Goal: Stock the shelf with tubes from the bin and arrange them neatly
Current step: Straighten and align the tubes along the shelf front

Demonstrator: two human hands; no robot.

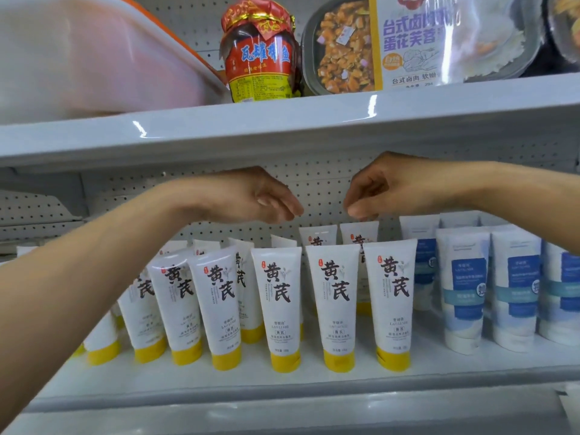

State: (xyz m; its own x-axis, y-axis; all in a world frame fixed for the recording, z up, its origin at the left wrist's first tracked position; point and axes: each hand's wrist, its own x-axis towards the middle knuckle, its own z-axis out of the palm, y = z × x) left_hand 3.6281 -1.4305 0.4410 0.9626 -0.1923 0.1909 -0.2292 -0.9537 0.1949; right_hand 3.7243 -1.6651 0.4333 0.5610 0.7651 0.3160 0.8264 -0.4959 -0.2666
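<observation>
- White tubes [332, 306] with yellow caps stand in rows on the shelf [282, 390].
- Left hand [251, 196] hovers above, fingers relaxed, empty.
- Right hand [386, 189], loosely curled and empty, just above a back tube [353, 232].

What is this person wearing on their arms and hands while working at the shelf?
Nothing that shows. The left hand and the right hand are bare, with no gloves and no rings to be seen. Neither wrist carries a watch or band, and no sleeve comes into view on either arm up to the picture's edges.
</observation>
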